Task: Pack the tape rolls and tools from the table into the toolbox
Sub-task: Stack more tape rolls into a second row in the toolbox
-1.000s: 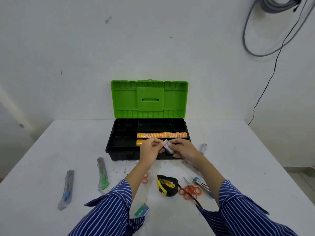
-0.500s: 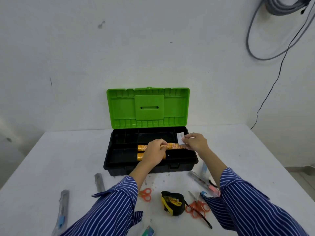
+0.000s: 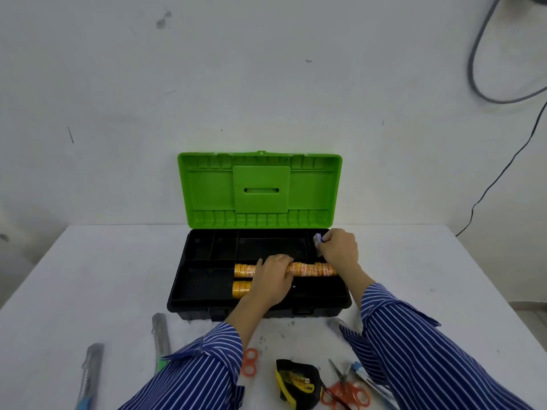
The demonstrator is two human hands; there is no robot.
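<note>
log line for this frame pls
left hand: rests on orange tape-roll row | right hand: holds small white box over back-right compartment | black green-lidded toolbox: open

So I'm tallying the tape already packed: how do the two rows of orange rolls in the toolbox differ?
The rear row of rolls spans the compartment to its right end; the front row shows only a short stretch at the left. The left hand rests on the rear row and hides the front row's right end. Both are orange and lie on their sides.

Toolbox (image 3: 207, 294) black, lid (image 3: 207, 187) bright green; tape rolls (image 3: 310, 269) orange-yellow; sleeves (image 3: 414, 350) blue-white striped; scissors (image 3: 346, 392) orange; desk (image 3: 88, 276) white.
</note>
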